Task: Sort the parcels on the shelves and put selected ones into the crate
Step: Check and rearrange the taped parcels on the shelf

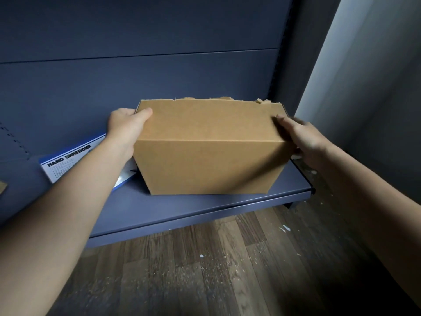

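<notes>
Single view: one wide-angle camera worn on the person's head. It looks forward and down, facing the back panel of a dark blue metal shelf (136,201) at close range. The low shelf board crosses mid-frame. A plain brown cardboard box (209,151) sits at frame centre and fills much of the middle. Both forearms enter from the lower corners, with the left hand (124,128) and right hand (305,140) gripping the box's two ends. The bottom of the frame takes in brown wood-plank floor (205,270). The right edge shows a pale grey wall (376,87). Straight lines bow toward the frame edges.
</notes>
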The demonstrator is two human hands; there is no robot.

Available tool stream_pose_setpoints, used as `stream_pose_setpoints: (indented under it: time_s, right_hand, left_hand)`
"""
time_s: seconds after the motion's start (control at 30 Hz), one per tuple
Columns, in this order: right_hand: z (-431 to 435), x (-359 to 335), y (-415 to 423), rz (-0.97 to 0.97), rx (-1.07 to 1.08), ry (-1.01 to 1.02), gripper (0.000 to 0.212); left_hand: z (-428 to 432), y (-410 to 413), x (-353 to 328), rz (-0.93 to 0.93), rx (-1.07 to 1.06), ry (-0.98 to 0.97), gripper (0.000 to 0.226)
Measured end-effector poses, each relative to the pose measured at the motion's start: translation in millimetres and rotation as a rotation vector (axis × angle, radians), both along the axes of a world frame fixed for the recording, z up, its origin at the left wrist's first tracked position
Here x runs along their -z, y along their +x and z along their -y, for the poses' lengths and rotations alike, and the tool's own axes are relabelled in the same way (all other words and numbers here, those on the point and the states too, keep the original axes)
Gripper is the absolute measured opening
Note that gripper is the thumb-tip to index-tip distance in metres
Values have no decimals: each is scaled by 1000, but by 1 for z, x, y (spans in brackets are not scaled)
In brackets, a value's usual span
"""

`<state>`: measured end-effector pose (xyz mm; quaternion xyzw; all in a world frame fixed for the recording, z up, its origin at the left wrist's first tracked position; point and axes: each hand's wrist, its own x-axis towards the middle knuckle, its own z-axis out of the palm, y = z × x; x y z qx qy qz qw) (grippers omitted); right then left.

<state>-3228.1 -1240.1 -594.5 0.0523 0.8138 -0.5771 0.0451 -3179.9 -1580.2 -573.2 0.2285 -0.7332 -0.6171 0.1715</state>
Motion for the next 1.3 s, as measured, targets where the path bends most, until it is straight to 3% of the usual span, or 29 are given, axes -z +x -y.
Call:
stream_pose_setpoints:
  time_s: [0.07,0.2,0.3,0.43,0.63,0.8,0.9,1.03,1.3]
  right_hand:
    - [0,0,-3,-22,20,-13,43]
    - [-1,9,-4,-54,69,12,35]
    - [-3,24,-7,-69,115,215,51]
    - [-3,35,-9,-42,203,387,32]
    - [-4,56,-1,40,218,407,47]
    - [11,51,18,-137,141,490,64]
    - [36,43,28,-306,93,635,54]
    - [83,39,35,-378,-79,451,47]
    - [195,38,60,-396,-343,235,43]
  left_hand:
    - [-2,2,0,-22,-3,-12,14]
    - [-8,6,7,2,45,-40,29]
    - [-14,9,19,63,75,-119,38]
    - [-27,14,37,121,185,-193,56]
    - [-45,8,64,238,312,-247,40]
    - [-56,-4,75,312,296,-240,29]
    - [-54,-8,64,333,255,-238,32]
    - [-36,1,50,339,214,-286,37]
    - [62,54,27,378,169,-504,21]
